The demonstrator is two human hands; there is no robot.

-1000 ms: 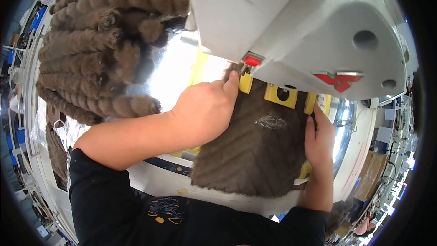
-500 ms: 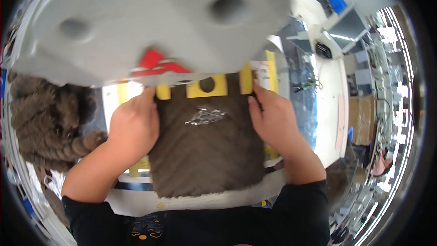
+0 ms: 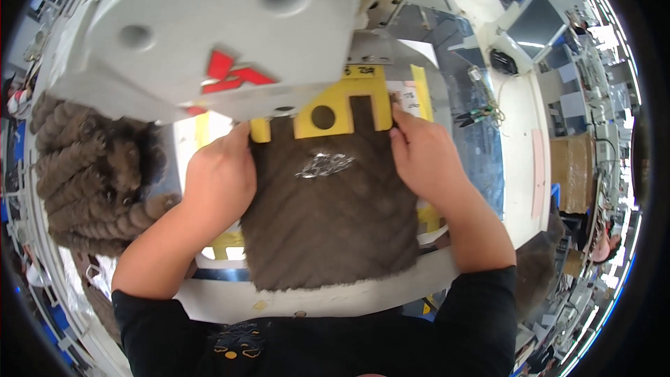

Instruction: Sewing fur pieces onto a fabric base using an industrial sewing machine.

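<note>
Brown fur panel (image 3: 328, 230) flat on pale surface (image 3: 279, 306), upper end under yellow clamp plate (image 3: 342, 123). Left hand (image 3: 222, 174), right hand (image 3: 427, 159) curled at upper side edges; pinch unclear. Probably light, soft, floppy; best held by both sides.

The person is wearing a black shirt (image 3: 328, 342), its cloth looking plain and matte around a small chest print (image 3: 238, 343). Thin blue-grey lines are curling through that print, and a round orange-yellow spot (image 3: 231, 355) is sitting low in it. The left sleeve (image 3: 150, 324) and right sleeve (image 3: 483, 307) are both stopping near the elbows, leaving the forearms (image 3: 157, 248) showing bare.
</note>
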